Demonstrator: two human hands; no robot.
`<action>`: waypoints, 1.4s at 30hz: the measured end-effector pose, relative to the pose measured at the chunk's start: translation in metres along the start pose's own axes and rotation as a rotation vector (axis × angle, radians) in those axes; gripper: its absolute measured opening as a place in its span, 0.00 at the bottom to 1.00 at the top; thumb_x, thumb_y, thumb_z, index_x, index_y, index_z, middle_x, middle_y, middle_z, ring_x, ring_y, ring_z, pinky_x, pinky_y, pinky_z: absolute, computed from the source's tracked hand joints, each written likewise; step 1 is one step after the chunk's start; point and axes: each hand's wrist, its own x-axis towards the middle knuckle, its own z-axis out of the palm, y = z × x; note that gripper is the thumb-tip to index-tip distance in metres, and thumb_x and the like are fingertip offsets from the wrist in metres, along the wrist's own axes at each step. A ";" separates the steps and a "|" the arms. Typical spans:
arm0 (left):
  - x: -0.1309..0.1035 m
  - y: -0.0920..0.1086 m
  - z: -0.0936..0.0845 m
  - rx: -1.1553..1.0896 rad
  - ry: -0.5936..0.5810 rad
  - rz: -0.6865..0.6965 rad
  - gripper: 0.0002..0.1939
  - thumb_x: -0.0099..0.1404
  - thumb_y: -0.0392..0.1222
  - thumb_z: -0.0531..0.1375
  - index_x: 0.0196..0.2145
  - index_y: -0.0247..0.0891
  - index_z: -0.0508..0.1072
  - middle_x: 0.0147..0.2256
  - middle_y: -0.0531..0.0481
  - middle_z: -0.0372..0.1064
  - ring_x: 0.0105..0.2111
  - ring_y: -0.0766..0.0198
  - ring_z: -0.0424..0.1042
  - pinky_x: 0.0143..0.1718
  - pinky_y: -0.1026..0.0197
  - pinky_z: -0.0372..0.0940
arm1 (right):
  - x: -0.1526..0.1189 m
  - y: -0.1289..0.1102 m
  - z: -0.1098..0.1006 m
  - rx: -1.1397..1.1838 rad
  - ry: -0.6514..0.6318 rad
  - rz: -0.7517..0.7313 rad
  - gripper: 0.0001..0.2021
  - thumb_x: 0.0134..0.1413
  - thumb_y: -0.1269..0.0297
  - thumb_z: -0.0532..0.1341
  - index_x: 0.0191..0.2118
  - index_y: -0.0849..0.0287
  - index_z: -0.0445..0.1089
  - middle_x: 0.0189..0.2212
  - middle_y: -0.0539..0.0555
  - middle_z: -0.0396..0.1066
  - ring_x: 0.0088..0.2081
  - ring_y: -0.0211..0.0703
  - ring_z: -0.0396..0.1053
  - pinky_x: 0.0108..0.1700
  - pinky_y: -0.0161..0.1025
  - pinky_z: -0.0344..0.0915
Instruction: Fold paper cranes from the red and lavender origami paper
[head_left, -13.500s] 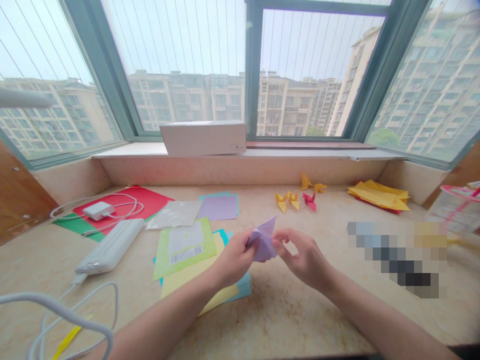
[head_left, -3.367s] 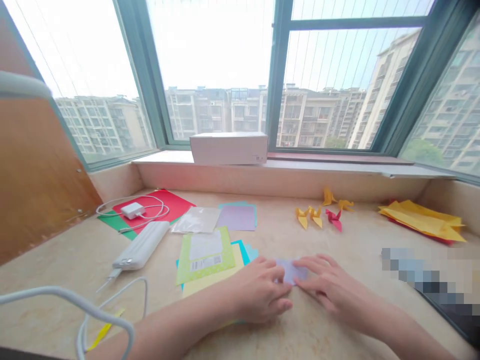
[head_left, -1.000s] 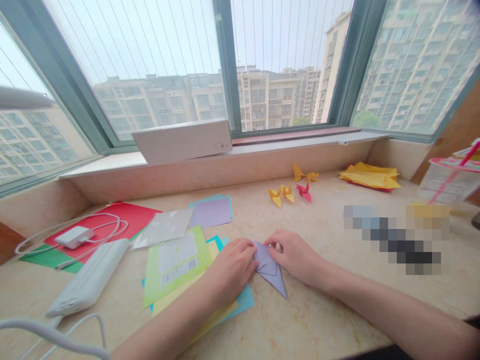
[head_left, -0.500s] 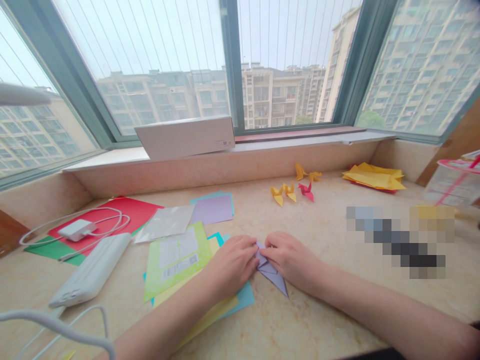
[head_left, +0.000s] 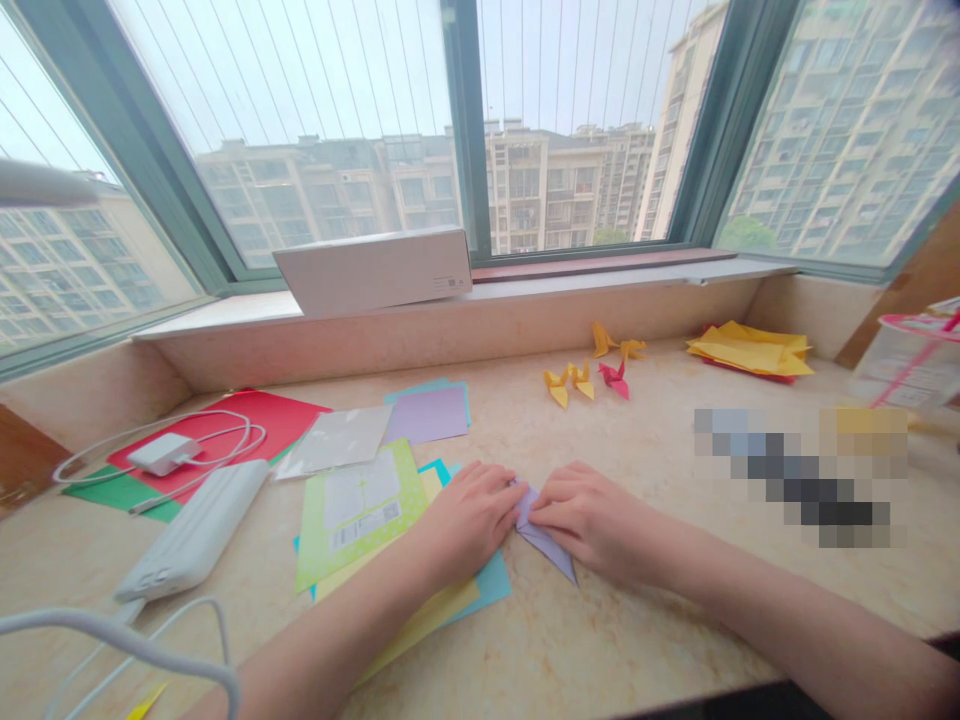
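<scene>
A folded piece of purple origami paper [head_left: 550, 552] lies on the stone counter between my hands, its long point toward me. My left hand [head_left: 480, 515] has its fingers closed on the paper's left upper edge. From the right, my right hand [head_left: 589, 515] presses its bunched fingers on the paper's upper right side. The fingers hide parts of the folds. Under my left forearm spread sheets of yellow paper [head_left: 390, 640] and blue paper [head_left: 491, 588], with a green patterned packet [head_left: 315, 555] on top.
Several folded paper cranes [head_left: 615, 380] stand farther back. Yellow sheets [head_left: 750, 350] are piled at the back right, near a clear plastic container [head_left: 900, 370]. At left lie red paper [head_left: 277, 425], a white charger [head_left: 163, 454] and a white power bank [head_left: 199, 530]. A white box [head_left: 375, 270] rests on the sill.
My right hand's fingers have shifted slightly over the purple paper, covering more of its right side. My left hand stays on it. The view has moved a little.
</scene>
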 end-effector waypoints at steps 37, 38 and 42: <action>-0.010 0.005 -0.013 -0.027 -0.114 0.168 0.21 0.71 0.45 0.54 0.60 0.40 0.67 0.62 0.41 0.64 0.63 0.51 0.60 0.66 0.42 0.48 | 0.000 0.023 -0.016 0.131 -0.157 0.042 0.10 0.62 0.66 0.63 0.46 0.52 0.79 0.39 0.53 0.80 0.45 0.46 0.73 0.52 0.44 0.63; -0.010 0.006 -0.014 -0.021 -0.105 0.172 0.22 0.71 0.45 0.55 0.60 0.40 0.67 0.62 0.41 0.64 0.63 0.51 0.60 0.66 0.42 0.47 | 0.000 0.023 -0.016 0.134 -0.161 0.043 0.10 0.63 0.66 0.62 0.47 0.52 0.78 0.39 0.53 0.79 0.45 0.45 0.73 0.52 0.43 0.63; -0.008 0.007 -0.013 -0.011 -0.114 0.166 0.23 0.71 0.47 0.55 0.61 0.39 0.65 0.61 0.40 0.64 0.61 0.50 0.63 0.64 0.44 0.52 | 0.001 0.021 -0.016 0.136 -0.129 0.058 0.10 0.66 0.66 0.59 0.45 0.54 0.79 0.40 0.54 0.79 0.43 0.44 0.73 0.50 0.40 0.65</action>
